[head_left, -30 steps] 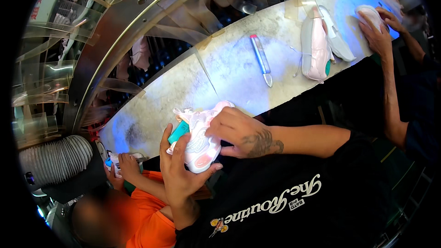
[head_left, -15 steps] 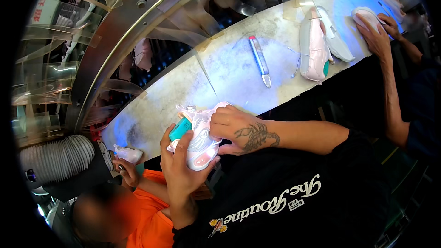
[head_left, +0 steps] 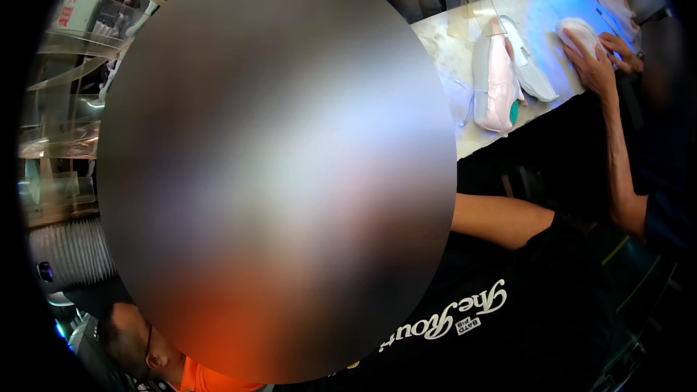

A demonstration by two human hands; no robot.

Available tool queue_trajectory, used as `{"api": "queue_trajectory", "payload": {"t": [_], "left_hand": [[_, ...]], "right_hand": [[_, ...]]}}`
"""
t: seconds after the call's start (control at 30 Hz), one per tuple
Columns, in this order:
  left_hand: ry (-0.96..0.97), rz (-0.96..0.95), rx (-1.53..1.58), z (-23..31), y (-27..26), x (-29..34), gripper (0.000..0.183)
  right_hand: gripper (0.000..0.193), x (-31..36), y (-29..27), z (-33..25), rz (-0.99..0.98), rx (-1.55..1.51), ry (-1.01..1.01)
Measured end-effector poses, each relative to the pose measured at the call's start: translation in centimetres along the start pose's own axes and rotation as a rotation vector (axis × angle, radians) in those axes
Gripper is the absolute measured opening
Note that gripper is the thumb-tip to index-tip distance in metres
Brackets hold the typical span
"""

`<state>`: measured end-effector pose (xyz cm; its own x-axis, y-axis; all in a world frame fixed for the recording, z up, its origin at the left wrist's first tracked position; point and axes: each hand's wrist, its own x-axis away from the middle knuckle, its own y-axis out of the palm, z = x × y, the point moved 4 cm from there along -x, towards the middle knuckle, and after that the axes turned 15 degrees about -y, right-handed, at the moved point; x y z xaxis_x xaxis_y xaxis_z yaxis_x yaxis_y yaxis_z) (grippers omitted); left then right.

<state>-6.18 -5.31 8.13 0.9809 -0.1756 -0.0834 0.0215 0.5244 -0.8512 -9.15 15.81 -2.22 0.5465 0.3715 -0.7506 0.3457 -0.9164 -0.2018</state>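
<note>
A large round blur (head_left: 276, 174) covers the middle of the head view and hides both of my hands and whatever they hold. Only my right forearm (head_left: 501, 219) shows, entering the blur's right edge from the dark sleeve. My left arm cannot be made out. Beyond the blur, on the pale work surface (head_left: 450, 51), a pale pink shoe upper (head_left: 499, 87) with a green part inside lies beside a white shoe sole (head_left: 534, 69). A thin pale cord (head_left: 462, 112) lies at its left.
At the far right a co-worker's hands (head_left: 599, 65) hold a white sole (head_left: 577, 33) under blue light, near another pale shoe part (head_left: 616, 0). A person in orange (head_left: 210, 377) is close at lower left, by a ribbed hose (head_left: 71, 254). Clear plastic strips (head_left: 65, 112) hang at left.
Half a second ago my two hands gripped a pink and white shoe with a green insert; the blur now covers that area. The co-worker's hands at right have shifted slightly.
</note>
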Motion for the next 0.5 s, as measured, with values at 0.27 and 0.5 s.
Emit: {"api": "queue_trajectory", "payload": {"t": [0.27,0.5], "left_hand": [[0.035,-0.023,-0.065,-0.2,-0.9,-0.5,0.082],[0.068,-0.046,-0.034,-0.6,-0.5,-1.5,0.083]], "right_hand": [[0.016,-2.1,-0.5,1.3,-0.133,-0.245,0.095],[0.017,-5.3,-1.9,2.1,-0.486,-0.267,0.24]]}}
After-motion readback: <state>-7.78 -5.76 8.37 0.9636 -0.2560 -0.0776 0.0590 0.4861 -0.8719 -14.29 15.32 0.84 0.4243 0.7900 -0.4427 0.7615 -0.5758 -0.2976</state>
